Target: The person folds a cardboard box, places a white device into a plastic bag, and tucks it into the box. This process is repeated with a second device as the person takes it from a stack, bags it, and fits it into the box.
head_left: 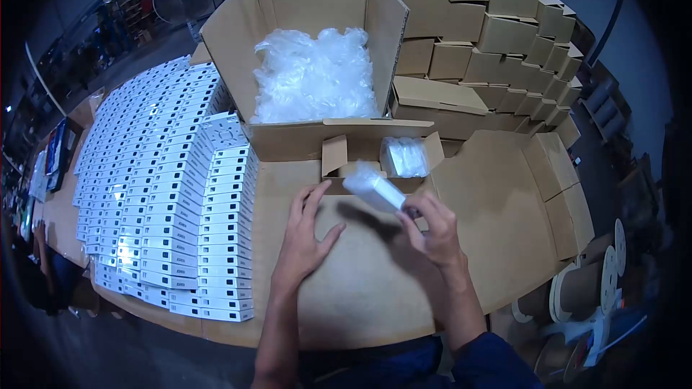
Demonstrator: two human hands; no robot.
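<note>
Between the thumb and fingers of my right hand [434, 229] is one end of a plastic-wrapped white packet [375, 189], held tilted above the cardboard. Its far end reaches toward a small open carton [335, 156]. Another wrapped packet [405, 157] sits in the right part of that carton, under its raised side flap. My left hand [310, 234] is empty, fingers apart, with its fingertips near the carton's front left corner.
A large box [317, 0] full of clear plastic bags stands behind the small carton. Many stacked white boxes [173, 194] fill the left side. Folded brown cartons [450, 61] are piled at the back right. Another person's hand [40, 234] shows at the far left edge.
</note>
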